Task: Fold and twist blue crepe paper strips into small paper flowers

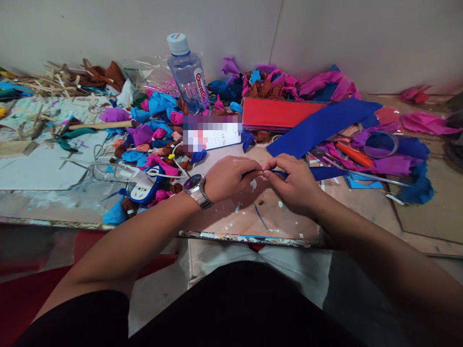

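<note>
Both hands meet fingertip to fingertip over the table. My left hand (233, 177), with a metal watch (198, 189) on its wrist, is closed in a pinch; whatever lies between its fingertips is too small to make out. My right hand (292, 183) is closed on a narrow blue strip (327, 173), which passes through its fingers and trails off to the right. Behind it a wide blue strip (325, 126) lies slantwise, partly over a red flat pack (282, 113). A lit phone (222, 136) lies just beyond my left hand.
A clear bottle (190, 79) with a white cap stands at the back. Crumpled coloured pieces surround it. A blue and white power strip (146, 185) with cables is at the left. A tape roll (381, 145) and an orange tool (354, 155) lie at the right.
</note>
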Motion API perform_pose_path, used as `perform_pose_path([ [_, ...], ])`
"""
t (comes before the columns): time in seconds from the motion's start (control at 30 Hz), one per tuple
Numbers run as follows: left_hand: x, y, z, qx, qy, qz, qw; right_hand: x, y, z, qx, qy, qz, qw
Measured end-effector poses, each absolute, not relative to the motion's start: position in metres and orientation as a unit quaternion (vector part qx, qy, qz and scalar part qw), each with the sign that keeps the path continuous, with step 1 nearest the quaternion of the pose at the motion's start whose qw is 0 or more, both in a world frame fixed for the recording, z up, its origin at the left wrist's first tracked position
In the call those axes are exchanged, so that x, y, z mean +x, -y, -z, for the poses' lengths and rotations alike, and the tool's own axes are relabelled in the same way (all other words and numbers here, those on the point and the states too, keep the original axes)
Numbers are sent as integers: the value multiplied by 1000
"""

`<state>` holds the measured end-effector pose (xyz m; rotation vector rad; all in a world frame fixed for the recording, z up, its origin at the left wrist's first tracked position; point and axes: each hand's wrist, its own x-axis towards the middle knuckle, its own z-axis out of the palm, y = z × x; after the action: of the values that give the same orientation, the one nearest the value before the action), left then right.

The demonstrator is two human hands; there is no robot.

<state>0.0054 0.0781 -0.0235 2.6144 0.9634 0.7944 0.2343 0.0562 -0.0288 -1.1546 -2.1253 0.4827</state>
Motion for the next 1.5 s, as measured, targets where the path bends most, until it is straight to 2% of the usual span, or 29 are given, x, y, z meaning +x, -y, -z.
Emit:
perform_pose_path([
  [0.17,6,-77,22,890,-343,-275,118,235,-58,30,-448,813,-180,326],
  [0.5,6,-74,16,867,-334,-279,242,234,-59,28,-443,820,-174,318],
  [0.77,5,-77,15,862,-354,-253,260,236,-56,26,-451,805,-200,331],
  [0.93,5,-76,12,852,-357,-240,300,237,-56,28,-435,814,-169,346],
  [1.23,6,-78,9,794,-336,-226,453,239,-58,31,-414,819,-166,361],
  [1.5,1,-84,8,658,-308,-200,657,238,-58,27,-362,842,-118,382],
])
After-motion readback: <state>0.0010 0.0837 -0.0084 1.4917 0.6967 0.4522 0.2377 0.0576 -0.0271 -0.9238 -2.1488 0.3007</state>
